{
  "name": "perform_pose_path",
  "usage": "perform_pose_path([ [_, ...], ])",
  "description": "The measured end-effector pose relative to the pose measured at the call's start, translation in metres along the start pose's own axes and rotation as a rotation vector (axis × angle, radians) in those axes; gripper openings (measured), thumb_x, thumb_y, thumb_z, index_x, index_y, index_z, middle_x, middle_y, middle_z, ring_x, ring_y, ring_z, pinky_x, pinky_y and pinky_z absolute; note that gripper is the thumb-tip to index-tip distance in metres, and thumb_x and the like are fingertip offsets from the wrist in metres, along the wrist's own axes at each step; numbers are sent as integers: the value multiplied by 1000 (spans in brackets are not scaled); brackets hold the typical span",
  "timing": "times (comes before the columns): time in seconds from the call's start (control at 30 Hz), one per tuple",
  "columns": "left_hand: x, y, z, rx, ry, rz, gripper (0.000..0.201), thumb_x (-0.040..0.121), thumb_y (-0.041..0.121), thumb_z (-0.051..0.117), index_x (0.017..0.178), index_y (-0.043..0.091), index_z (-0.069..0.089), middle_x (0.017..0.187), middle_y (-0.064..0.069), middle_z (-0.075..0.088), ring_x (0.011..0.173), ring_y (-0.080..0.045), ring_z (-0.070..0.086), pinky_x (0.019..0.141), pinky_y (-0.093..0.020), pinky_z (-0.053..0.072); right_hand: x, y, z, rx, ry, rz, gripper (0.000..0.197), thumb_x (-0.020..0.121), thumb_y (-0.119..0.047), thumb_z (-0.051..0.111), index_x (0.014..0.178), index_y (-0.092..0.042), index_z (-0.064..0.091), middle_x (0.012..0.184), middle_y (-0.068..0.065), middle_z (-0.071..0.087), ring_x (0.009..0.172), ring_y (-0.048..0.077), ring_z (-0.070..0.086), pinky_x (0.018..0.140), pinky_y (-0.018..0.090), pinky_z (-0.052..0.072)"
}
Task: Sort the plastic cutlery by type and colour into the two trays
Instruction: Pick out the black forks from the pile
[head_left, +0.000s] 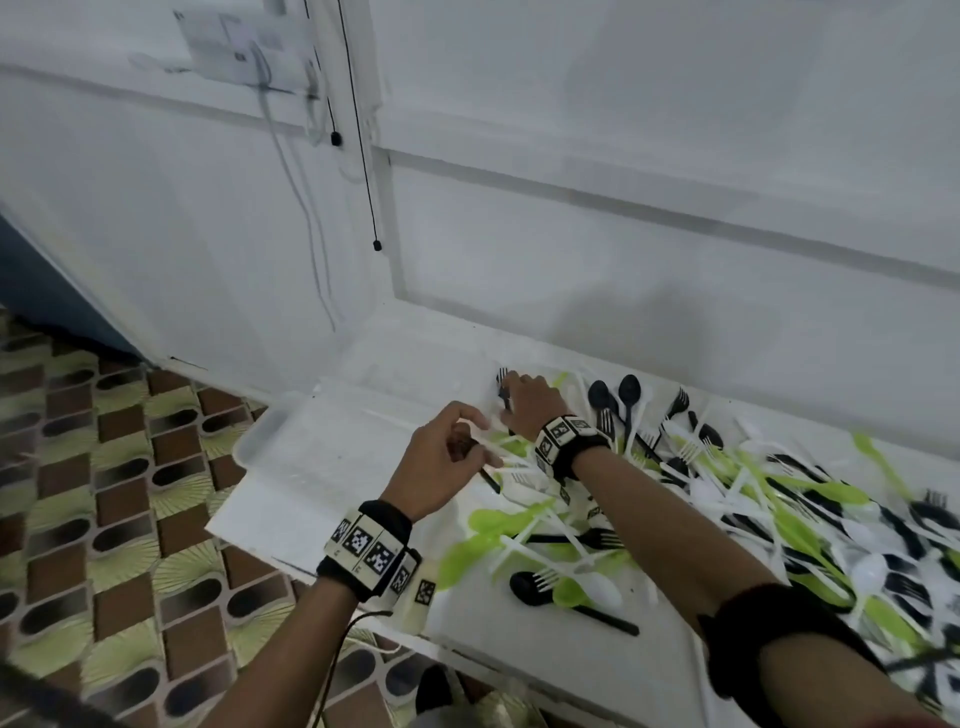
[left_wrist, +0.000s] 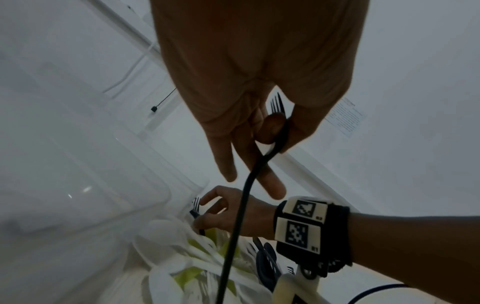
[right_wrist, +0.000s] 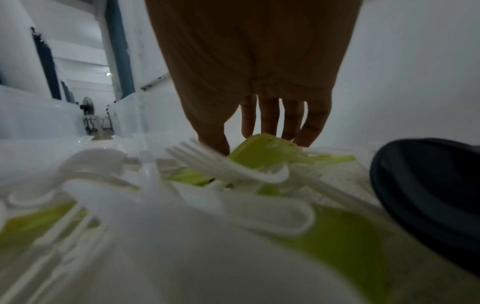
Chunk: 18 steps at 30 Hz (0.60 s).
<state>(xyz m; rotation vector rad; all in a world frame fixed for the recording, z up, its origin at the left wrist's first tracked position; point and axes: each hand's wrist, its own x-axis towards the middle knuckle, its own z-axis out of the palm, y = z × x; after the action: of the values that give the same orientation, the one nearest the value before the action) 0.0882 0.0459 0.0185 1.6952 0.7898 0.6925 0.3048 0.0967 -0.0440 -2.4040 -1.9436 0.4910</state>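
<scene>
A heap of black, white and green plastic cutlery (head_left: 727, 493) covers the white table's right side. My left hand (head_left: 480, 441) hovers over the near clear tray (head_left: 280, 441) and pinches a black fork (left_wrist: 259, 164) by its neck, with the handle hanging down. Farther back, my right hand (head_left: 511, 395) sits at the heap's left end, by the far clear tray (head_left: 415, 358). In the left wrist view its thumb and forefinger (left_wrist: 205, 209) pinch a second black fork (left_wrist: 196, 206), tines pointing away. The right wrist view shows only my fingers (right_wrist: 270, 119) above green and white pieces.
The white table (head_left: 519, 649) stands against a white wall; its left edge drops to a patterned floor (head_left: 130, 493). A black spoon (head_left: 535, 590) and white fork lie near the front edge. Cables hang on the wall at the back left.
</scene>
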Motion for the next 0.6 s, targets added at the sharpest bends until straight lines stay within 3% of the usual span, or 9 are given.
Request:
perform_pose_path([
  [0.07, 4, -1, 3, -13, 34, 14, 20, 98, 1, 59, 110, 14, 49, 71, -9, 69, 79, -21, 75, 72, -31, 48, 0, -1, 1, -48, -13, 12, 53, 89, -31, 64, 134, -14, 42, 125, 11, 57, 121, 36, 48, 92, 49, 48],
  [0.17, 11, -6, 9, -48, 80, 18, 23, 97, 15, 67, 109, 16, 47, 80, -19, 62, 73, -26, 70, 79, -42, 55, 1, -5, 1, -47, -47, 74, 59, 86, -25, 65, 136, -12, 37, 119, 14, 59, 123, 37, 46, 91, 51, 49],
  [0.23, 15, -10, 13, -73, 85, -9, 29, 95, 14, 71, 109, 16, 46, 87, -24, 52, 74, -23, 62, 78, -46, 61, 2, -9, 1, -6, -53, 177, 63, 86, -24, 66, 139, -11, 33, 120, 16, 58, 124, 37, 45, 95, 51, 47],
  [0.33, 18, -16, 18, -75, 63, -7, 44, 89, 13, 74, 112, 22, 37, 89, -7, 50, 79, -18, 52, 77, -42, 57, 0, -7, 0, 136, 21, 299, 50, 92, -29, 61, 134, -15, 38, 119, 14, 59, 126, 35, 44, 98, 50, 44],
  [0.4, 21, -19, 19, -63, 11, -7, 42, 87, 13, 69, 109, 26, 36, 94, 1, 51, 82, -16, 53, 76, -37, 50, -3, 0, 0, 264, 137, 285, 29, 93, -26, 60, 118, -19, 46, 104, 10, 63, 116, 35, 52, 90, 47, 46],
  [0.5, 22, -21, 26, 10, -11, 46, 30, 88, -2, 60, 93, 24, 45, 89, 2, 51, 77, -17, 49, 71, -32, 43, -14, 9, -7, 432, 318, 214, 21, 84, -22, 64, 100, -23, 50, 83, 7, 67, 88, 35, 63, 73, 41, 52],
  [0.6, 19, -24, 37, 46, -23, 88, 40, 81, -20, 44, 75, 19, 52, 86, -4, 64, 84, -22, 61, 75, -28, 47, -26, 14, -18, 566, 424, 149, 19, 80, -16, 69, 96, -18, 58, 81, 7, 71, 73, 28, 61, 63, 32, 44],
])
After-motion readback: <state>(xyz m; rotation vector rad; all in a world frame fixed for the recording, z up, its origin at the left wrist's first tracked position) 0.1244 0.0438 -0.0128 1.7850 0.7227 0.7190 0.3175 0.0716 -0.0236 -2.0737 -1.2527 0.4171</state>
